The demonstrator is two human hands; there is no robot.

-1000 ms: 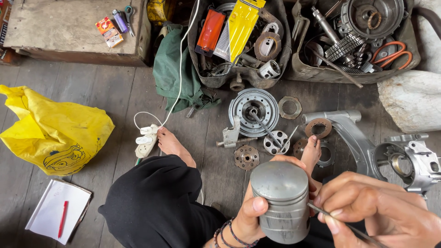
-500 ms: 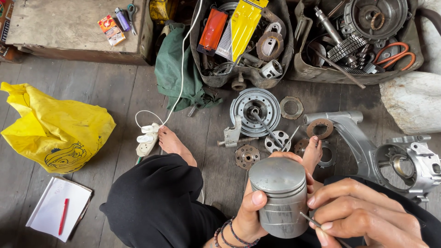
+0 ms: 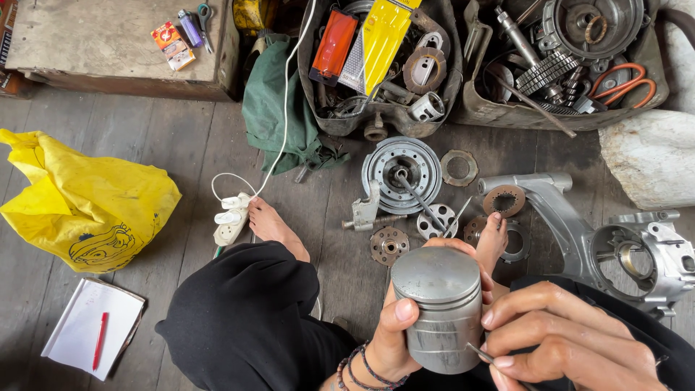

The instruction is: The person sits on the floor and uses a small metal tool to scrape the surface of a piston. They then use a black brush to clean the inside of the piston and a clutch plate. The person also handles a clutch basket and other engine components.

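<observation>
We had the metal piston (image 3: pixel 440 308) gripped upright in our left hand (image 3: pixel 394 340), over the wooden floor's (image 3: pixel 145 137) near edge. Our right hand (image 3: pixel 561 340) pinched a thin pick (image 3: pixel 483 355) against its lower side.

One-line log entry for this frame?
left hand: grips metal piston | right hand: thin tool at piston side | floor: scattered parts
</observation>
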